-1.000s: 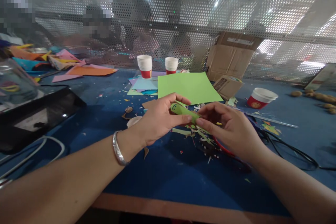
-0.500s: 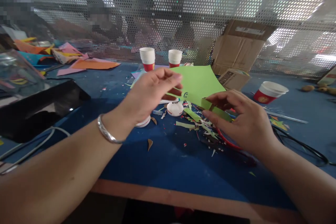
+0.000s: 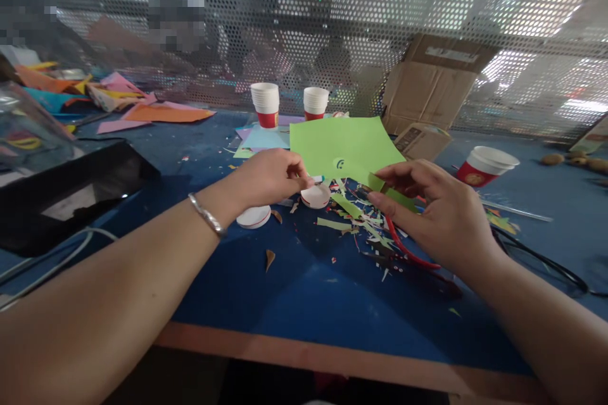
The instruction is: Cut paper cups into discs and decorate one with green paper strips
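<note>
My left hand (image 3: 268, 177), with a silver bangle at the wrist, is closed, its fingertips pinching a white marker (image 3: 318, 180) with a teal end. Just below the marker lies a white cup base (image 3: 316, 196); another white disc (image 3: 254, 217) sits under my left wrist. My right hand (image 3: 427, 205) pinches a piece of green paper (image 3: 403, 199) between thumb and fingers. Behind both hands a green sheet (image 3: 346, 139) lies on the table, and a dark smiley face (image 3: 340, 164) shows near its front edge. Red-handled scissors (image 3: 403, 250) lie below my right hand.
Paper scraps (image 3: 365, 221) litter the middle. Two stacks of paper cups (image 3: 265, 101) stand behind, and a red-and-white cup (image 3: 487, 168) at right. Cardboard (image 3: 432, 85) leans on the perforated screen. A black device (image 3: 80, 196) and coloured paper (image 3: 166, 112) are at left.
My left hand has moved down from in front of the green sheet to the marker and closed on it, uncovering the smiley face. My right hand has barely moved.
</note>
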Motion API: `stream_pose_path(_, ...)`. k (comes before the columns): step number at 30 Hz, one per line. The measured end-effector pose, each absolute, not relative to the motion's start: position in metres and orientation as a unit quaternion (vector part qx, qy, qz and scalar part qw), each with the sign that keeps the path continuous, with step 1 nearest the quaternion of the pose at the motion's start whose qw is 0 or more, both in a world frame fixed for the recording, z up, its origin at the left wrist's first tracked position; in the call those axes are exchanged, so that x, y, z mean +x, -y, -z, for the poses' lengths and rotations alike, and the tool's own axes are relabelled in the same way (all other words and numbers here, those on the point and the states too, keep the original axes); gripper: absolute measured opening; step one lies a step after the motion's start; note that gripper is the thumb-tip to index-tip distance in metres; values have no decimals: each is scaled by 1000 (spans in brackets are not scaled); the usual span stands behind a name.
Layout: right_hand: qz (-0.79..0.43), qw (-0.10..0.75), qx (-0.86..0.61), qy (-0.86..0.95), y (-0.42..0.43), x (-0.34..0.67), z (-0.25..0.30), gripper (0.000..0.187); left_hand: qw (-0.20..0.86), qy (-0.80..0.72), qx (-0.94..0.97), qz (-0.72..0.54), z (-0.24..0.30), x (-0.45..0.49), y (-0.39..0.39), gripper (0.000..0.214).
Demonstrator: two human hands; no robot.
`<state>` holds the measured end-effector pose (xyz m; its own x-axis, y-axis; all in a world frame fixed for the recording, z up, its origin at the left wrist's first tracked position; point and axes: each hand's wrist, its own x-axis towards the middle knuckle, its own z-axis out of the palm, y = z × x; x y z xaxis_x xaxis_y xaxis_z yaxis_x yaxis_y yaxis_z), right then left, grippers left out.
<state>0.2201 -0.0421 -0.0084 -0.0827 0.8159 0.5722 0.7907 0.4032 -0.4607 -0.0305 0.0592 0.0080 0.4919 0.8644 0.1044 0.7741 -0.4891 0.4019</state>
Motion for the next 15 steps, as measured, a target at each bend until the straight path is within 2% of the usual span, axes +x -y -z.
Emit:
stream_pose_path(6, -32, 409, -539, 735, 42, 221, 11, 24, 127, -466, 864, -144, 6, -20, -66, 12)
stream_pose_path(9, -29, 414, -538, 734, 43, 219, 10, 23, 120, -474, 846, -211, 3, -17, -61, 11)
stream_pose_path(11, -26, 415, -538, 733, 43, 217, 8, 22, 169, -473, 816, -287, 2, -13, -55, 13)
stream_pose_path(15, -19, 421, -541, 727, 45, 214, 7, 21, 369, -429, 716, -409, 7, 2, -40, 19)
